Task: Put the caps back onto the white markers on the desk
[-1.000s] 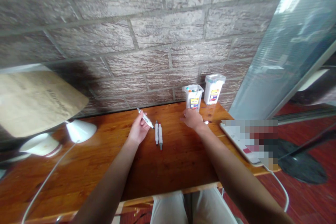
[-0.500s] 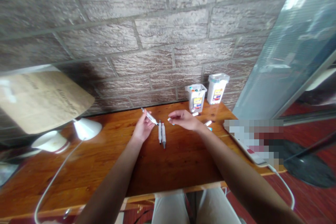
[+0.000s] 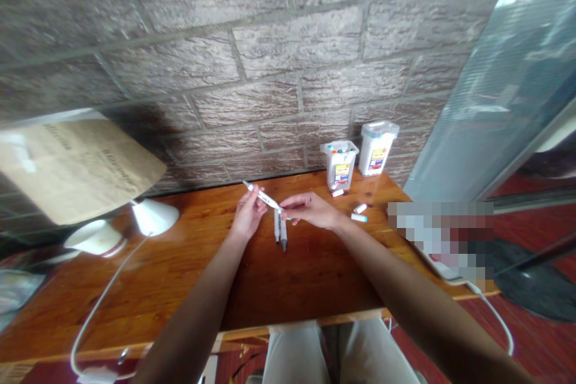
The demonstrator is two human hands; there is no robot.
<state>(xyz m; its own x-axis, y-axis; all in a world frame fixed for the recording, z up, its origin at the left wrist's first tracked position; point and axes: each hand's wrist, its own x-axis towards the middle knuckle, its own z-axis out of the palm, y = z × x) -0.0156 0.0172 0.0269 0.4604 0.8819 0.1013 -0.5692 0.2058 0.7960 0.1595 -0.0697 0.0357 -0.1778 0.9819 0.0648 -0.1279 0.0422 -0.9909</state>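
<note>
My left hand [image 3: 249,213] is closed round a white marker [image 3: 264,196], which slants down to the right. At the marker's lower end my right hand [image 3: 312,210] pinches a small white marker cap [image 3: 283,213] with a bluish end. Cap and marker end meet or nearly meet; the fingers hide exactly how. Just below, two more markers [image 3: 277,231] lie side by side on the wooden table, partly covered by my right fingertips. Several loose caps [image 3: 359,217] rest to the right of my right hand.
Against the brick wall stand an open clear tub of markers [image 3: 342,166] and a lidded tub [image 3: 378,149]. A lamp [image 3: 155,217] with a paper shade and a white cup [image 3: 95,238] are at left. A blurred-out device [image 3: 443,267] sits on the right edge, its white cable hanging down.
My right hand has come from beside the open tub, leftward with a cap, to the marker's end. My left hand keeps its hold on the marker. The view has shifted slightly.
</note>
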